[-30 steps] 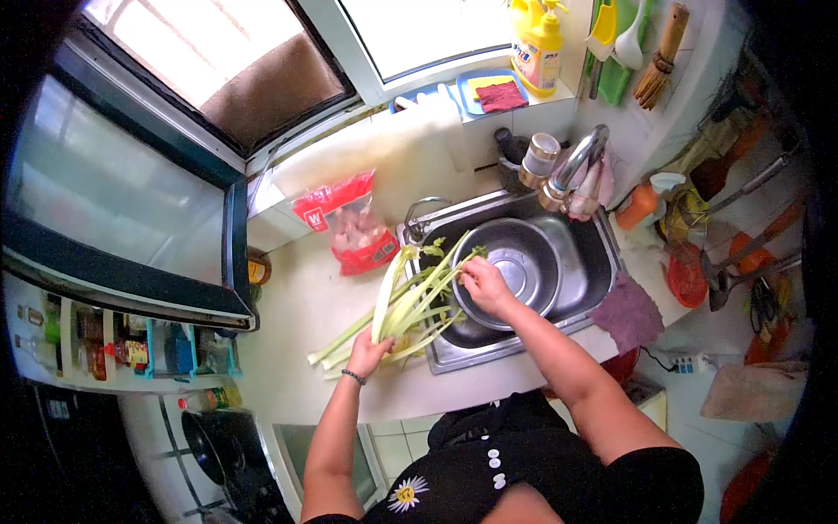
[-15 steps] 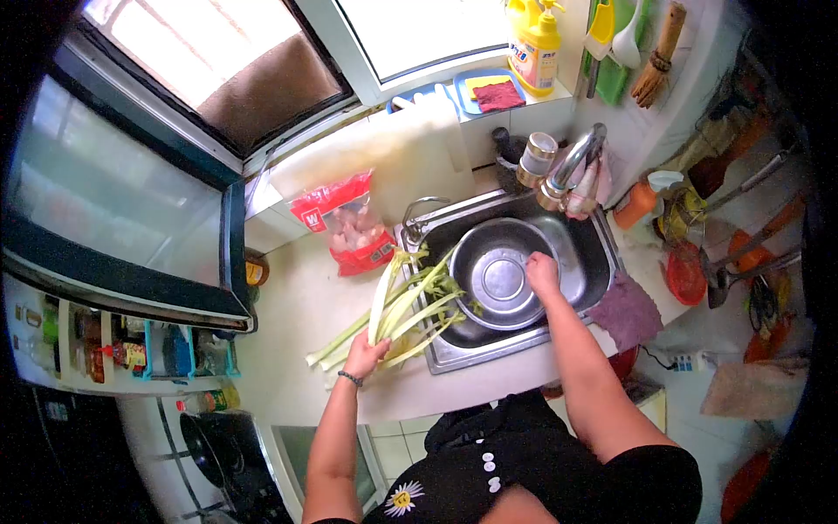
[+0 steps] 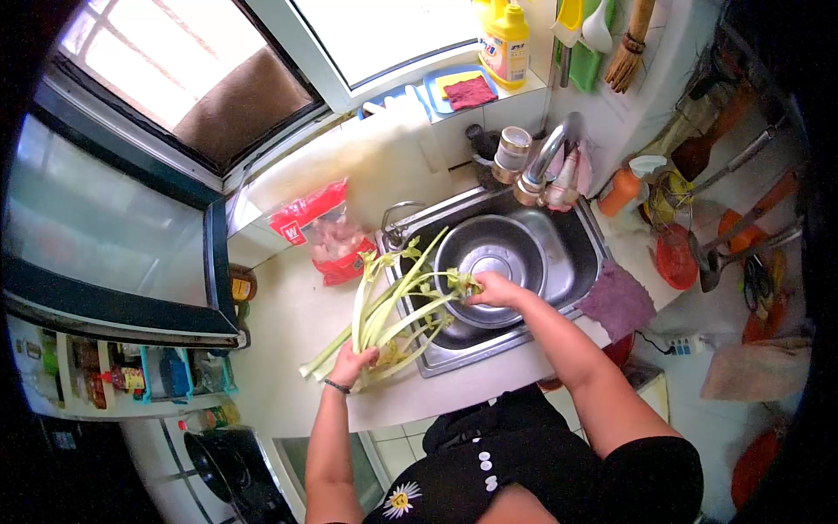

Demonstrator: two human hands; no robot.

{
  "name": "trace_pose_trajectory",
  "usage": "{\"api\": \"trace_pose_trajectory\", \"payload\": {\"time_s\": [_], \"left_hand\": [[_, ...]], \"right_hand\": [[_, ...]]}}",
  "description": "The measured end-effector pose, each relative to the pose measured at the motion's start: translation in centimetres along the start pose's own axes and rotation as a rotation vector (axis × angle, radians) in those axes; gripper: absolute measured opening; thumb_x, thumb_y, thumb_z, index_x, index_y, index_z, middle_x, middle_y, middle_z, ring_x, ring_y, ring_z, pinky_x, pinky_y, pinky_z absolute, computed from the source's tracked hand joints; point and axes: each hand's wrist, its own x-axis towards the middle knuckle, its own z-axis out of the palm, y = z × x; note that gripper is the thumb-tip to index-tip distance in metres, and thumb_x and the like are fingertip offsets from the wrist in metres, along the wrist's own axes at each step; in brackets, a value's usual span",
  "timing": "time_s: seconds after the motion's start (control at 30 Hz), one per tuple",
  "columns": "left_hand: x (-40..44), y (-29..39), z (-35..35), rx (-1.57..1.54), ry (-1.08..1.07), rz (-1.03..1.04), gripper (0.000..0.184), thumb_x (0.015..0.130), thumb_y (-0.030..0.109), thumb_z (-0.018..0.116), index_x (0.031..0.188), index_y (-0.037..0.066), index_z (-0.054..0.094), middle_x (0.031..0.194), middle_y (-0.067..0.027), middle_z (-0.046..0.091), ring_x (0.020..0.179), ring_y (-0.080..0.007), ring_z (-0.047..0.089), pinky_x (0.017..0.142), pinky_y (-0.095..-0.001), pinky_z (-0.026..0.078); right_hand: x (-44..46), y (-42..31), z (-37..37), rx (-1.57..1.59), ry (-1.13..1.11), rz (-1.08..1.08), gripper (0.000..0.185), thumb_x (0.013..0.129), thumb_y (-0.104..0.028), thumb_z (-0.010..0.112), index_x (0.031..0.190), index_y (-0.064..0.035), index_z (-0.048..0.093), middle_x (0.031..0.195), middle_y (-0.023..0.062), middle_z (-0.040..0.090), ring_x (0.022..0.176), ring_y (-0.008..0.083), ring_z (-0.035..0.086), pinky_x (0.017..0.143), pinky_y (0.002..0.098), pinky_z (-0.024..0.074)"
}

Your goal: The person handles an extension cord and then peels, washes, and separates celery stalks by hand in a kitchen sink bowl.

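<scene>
Long pale-green celery stalks lie across the counter's edge and the left rim of the sink. My left hand, with a dark bracelet at the wrist, is closed round the lower part of the stalks. At their leafy end, my right hand pinches the leaves over the near left rim of a round metal basin. The basin stands in the sink, and its visible bottom is bare metal. Some stalks and leaves are hidden behind my hands.
A red-and-clear plastic bag of pale pieces lies left of the sink. The faucet rises behind it. A purple cloth hangs over the right front edge. A dark-framed open window juts over the counter's left.
My right hand has moved left from above the basin to the celery leaves and closed on them. My left hand keeps its hold on the stalks. The view has shifted slightly.
</scene>
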Motion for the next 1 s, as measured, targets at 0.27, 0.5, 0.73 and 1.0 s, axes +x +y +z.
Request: {"api": "trace_pose_trajectory", "payload": {"time_s": [0.27,0.5,0.73,1.0], "left_hand": [[0.4,-0.3,-0.6,-0.019,0.041,-0.051,0.014,0.083,0.012,0.062,0.09,0.002,0.054,0.071,-0.0036,0.057,0.061,-0.0112,0.053,0.056,-0.0251,0.045],[0.3,-0.7,-0.5,-0.029,0.031,-0.015,0.015,0.083,0.012,0.063,0.089,0.003,0.054,0.071,-0.0021,0.056,0.059,-0.0091,0.051,0.053,-0.0235,0.043],[-0.5,0.8,1.6,0.075,0.147,-0.074,0.022,0.075,0.007,0.07,0.091,0.003,0.055,0.069,0.0009,0.054,0.057,-0.0069,0.048,0.049,-0.0217,0.04],[0.9,-3.3,3.5,0.219,0.378,-0.009,0.03,0.072,0.012,0.071,0.098,0.0,0.061,0.081,-0.0069,0.065,0.07,-0.0127,0.06,0.062,-0.027,0.049]], "right_hand": [[-0.3,1.5,-0.3,-0.2,0.022,-0.17,0.011,0.077,-0.016,0.059,0.086,-0.0086,0.062,0.081,0.0117,0.061,0.078,0.0313,0.059,0.07,0.0402,0.0459],[-1.4,-0.4,-1.9,-0.537,0.207,-0.075,0.011,0.076,-0.012,0.051,0.081,-0.0077,0.06,0.077,0.0158,0.059,0.077,0.0356,0.059,0.068,0.0461,0.0453],[2.0,8.8,-1.5,0.223,0.934,0.415,0.031,0.087,-0.024,0.042,0.075,-0.0007,0.058,0.078,0.0212,0.06,0.073,0.0363,0.058,0.065,0.0442,0.0446],[-0.5,-3.1,7.5,-0.23,0.012,-0.14,0.03,0.078,-0.021,0.06,0.107,-0.0147,0.06,0.091,0.0153,0.064,0.082,0.0343,0.061,0.071,0.0431,0.0494]]}}
